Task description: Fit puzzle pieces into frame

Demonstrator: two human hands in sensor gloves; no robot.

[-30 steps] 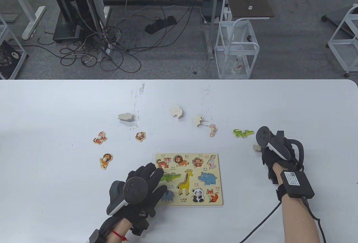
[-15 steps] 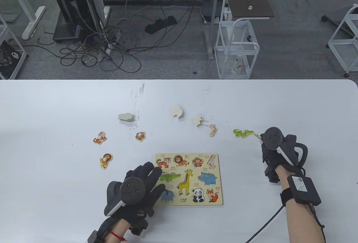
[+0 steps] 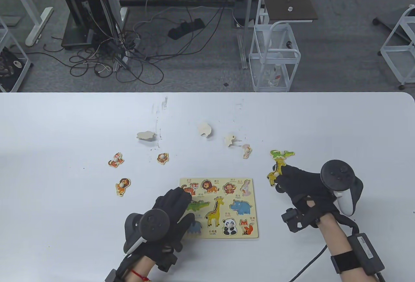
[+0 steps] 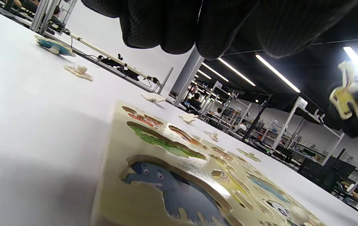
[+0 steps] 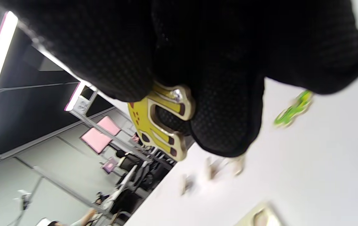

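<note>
The wooden puzzle frame (image 3: 251, 209) lies flat near the front of the table, with printed animal hollows and a panda piece (image 3: 230, 226) seated in it. My left hand (image 3: 181, 201) rests flat on the frame's left part, fingers straight over the tiger and crocodile hollows. My right hand (image 3: 281, 178) is right of the frame and pinches a yellow giraffe piece (image 3: 275, 172), lifted off the table. The right wrist view shows that giraffe piece (image 5: 160, 125) between gloved fingers (image 5: 226, 125). In the left wrist view the frame (image 4: 128, 188) fills the foreground and the giraffe piece (image 4: 346, 94) hangs at the right.
A green crocodile piece (image 3: 282, 154) lies just beyond the right hand. Tiger (image 3: 115, 159), monkey (image 3: 162, 158) and lion (image 3: 122, 186) pieces lie left of the frame. Behind it are a rabbit piece (image 3: 246, 150) and three face-down pieces (image 3: 205, 129).
My right hand lifted a pale face-down piece off the table, turned it to show the giraffe, and carried it left toward the frame. The left hand stayed on the frame.
</note>
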